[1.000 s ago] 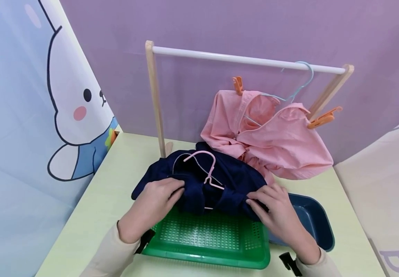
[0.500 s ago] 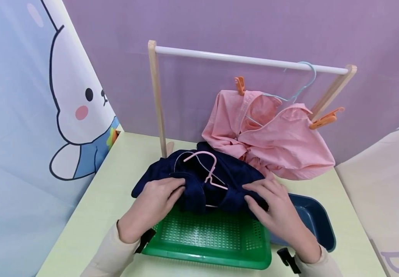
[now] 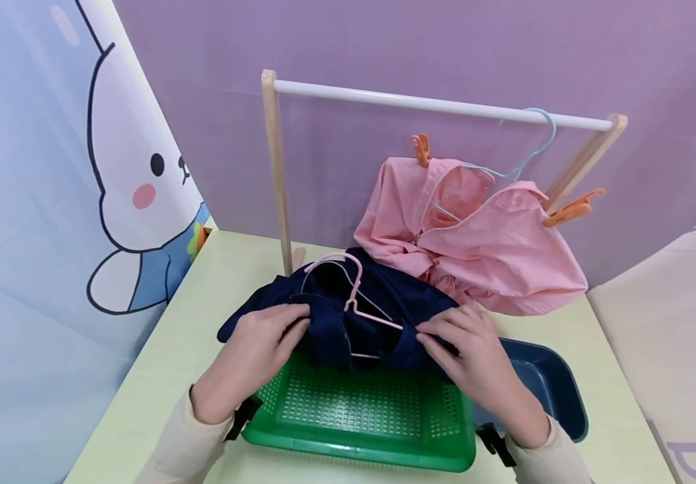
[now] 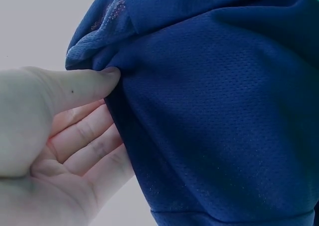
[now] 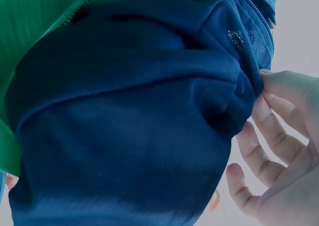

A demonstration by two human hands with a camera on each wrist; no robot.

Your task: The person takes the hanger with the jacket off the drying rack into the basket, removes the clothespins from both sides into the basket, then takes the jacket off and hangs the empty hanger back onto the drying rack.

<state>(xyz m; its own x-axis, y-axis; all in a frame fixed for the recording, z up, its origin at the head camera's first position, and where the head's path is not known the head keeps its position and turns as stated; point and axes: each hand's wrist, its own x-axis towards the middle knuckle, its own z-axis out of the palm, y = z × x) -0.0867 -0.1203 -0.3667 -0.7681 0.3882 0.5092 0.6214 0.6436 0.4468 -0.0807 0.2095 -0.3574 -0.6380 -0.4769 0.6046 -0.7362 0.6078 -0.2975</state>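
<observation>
A navy blue mesh garment (image 3: pixel 384 306) lies bunched over the far rim of a green perforated basket (image 3: pixel 354 417), with a pink hanger (image 3: pixel 354 296) threaded into its neck. My left hand (image 3: pixel 263 336) pinches the garment's left shoulder; in the left wrist view the thumb (image 4: pixel 89 84) presses the navy fabric (image 4: pixel 214 111) against the fingers. My right hand (image 3: pixel 459 343) pinches the right shoulder; in the right wrist view its fingers (image 5: pixel 269 136) close on a fold of the fabric (image 5: pixel 129 126).
Behind stands a wooden rack with a white rail (image 3: pixel 439 104). A pink shirt (image 3: pixel 481 242) hangs from it on a light blue hanger (image 3: pixel 529 151), held by orange pegs (image 3: pixel 572 208). A dark blue basin (image 3: pixel 547 390) sits right of the basket on the pale green table (image 3: pixel 172 363).
Both hands have drawn the navy garment slightly up and away from me; the pink hanger's hook has shifted up and left, and more of the basket floor shows.
</observation>
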